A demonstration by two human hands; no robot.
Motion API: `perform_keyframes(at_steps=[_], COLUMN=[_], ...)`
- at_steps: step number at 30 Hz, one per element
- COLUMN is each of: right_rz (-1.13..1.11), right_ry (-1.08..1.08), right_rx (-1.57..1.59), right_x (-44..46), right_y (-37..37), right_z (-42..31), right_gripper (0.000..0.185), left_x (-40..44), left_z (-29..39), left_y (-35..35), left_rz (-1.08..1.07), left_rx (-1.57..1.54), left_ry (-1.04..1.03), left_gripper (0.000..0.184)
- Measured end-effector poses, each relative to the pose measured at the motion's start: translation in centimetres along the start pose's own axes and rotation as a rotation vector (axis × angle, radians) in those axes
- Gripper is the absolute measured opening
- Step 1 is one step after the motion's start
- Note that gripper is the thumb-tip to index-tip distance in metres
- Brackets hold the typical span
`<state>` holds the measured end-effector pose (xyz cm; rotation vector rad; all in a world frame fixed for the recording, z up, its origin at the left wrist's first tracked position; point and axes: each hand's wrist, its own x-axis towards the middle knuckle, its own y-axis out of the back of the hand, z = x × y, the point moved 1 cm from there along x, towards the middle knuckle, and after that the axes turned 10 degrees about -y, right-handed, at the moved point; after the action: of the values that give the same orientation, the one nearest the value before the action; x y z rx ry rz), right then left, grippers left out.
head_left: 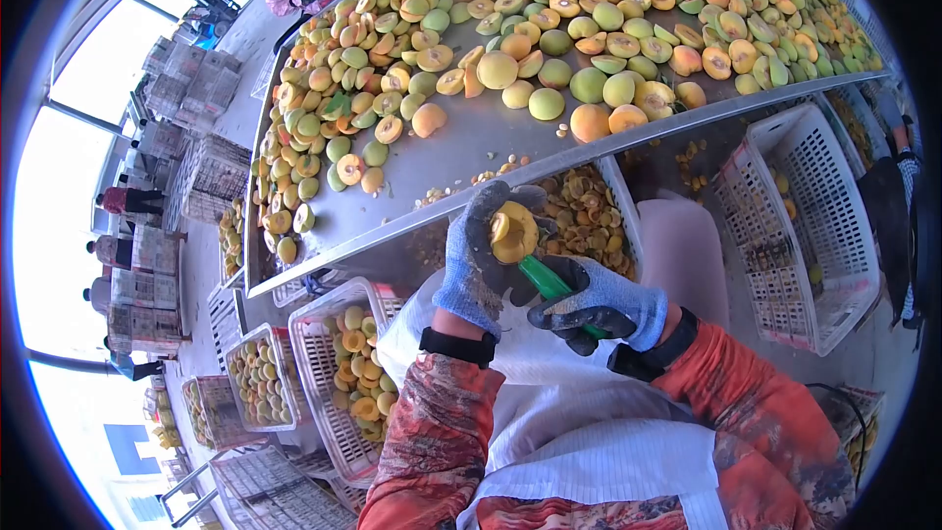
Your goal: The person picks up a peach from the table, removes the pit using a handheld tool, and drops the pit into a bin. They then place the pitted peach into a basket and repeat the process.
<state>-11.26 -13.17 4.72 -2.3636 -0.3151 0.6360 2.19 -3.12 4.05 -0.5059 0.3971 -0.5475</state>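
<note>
Washed-out glare from left, curved black edges

Your left hand (481,247) and right hand (597,302) each wear a light-blue knit glove (463,287) with dark grey coating. A black band (458,345) encircles each wrist. Your sleeves (432,417) are orange-red, with a mottled dark and pale print. Your apron (599,456) is white, with fine stripes.

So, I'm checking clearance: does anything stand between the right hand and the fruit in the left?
Only the green tool held in the right hand, its end at the edge of the fruit in the left hand; nothing else visible.
</note>
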Motion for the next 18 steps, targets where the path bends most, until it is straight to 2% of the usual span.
perform_keyframes(at_steps=[3,5,6,7,8,9,10,11,12,13,14,16,17,18], right_rz=[-0.050,0.146,0.315,0.299,0.434,0.542,0.573,0.593,0.640,0.700,0.653,0.881,0.880,0.946], right_ry=[0.067,0.135,0.157,0.160,0.201,0.252,0.360,0.473,0.558,0.653,0.676,0.457,0.468,0.555], right_rx=[0.044,-0.071,-0.092,-0.107,-0.109,-0.118,-0.176,-0.223,-0.499,-0.769,-0.783,-1.356,-1.370,-1.458], right_x=[-0.1,-0.3,-0.3,-0.1,0.3,1.3,2.5,3.6,3.5,2.8,2.9,2.3,2.3,2.4], right_y=[0.3,0.1,0.0,0.4,1.4,2.2,2.9,3.2,2.3,1.1,0.2,-0.4,-0.5,-0.7], right_z=[-0.1,-1.4,-1.9,-1.7,-1.0,-0.5,0.3,1.2,0.9,0.2,0.1,0.2,0.1,0.0], right_gripper=[0.036,0.034,0.031,0.031,0.030,0.029,0.029,0.028,0.029,0.030,0.030,0.047,0.047,0.043], left_x=[0.3,0.3,0.0,-0.2,-0.4,-0.5,-0.1,-0.1,-0.1,-0.3,-0.5,-0.1,-0.1,0.0], left_z=[-0.1,-0.3,-0.1,0.4,0.7,0.8,0.1,-0.6,-1.1,-1.2,-0.7,-0.7,-0.6,-0.5], left_y=[0.7,1.5,1.8,2.1,1.7,1.7,2.4,2.3,2.5,1.6,1.0,1.5,1.4,1.3], left_rz=[0.085,0.149,0.194,0.245,0.247,0.213,0.149,0.128,0.156,0.172,0.209,0.237,0.244,0.239], left_rx=[-0.083,-0.088,-0.026,0.032,0.059,0.184,0.309,0.318,0.553,0.531,0.475,0.311,0.258,0.251], left_ry=[0.098,0.098,0.099,0.089,0.051,-0.030,-0.307,-0.425,-0.471,-0.560,-0.423,-0.304,-0.231,-0.242], left_gripper=[0.039,0.042,0.043,0.044,0.046,0.045,0.037,0.028,0.026,0.027,0.027,0.027,0.027,0.027])
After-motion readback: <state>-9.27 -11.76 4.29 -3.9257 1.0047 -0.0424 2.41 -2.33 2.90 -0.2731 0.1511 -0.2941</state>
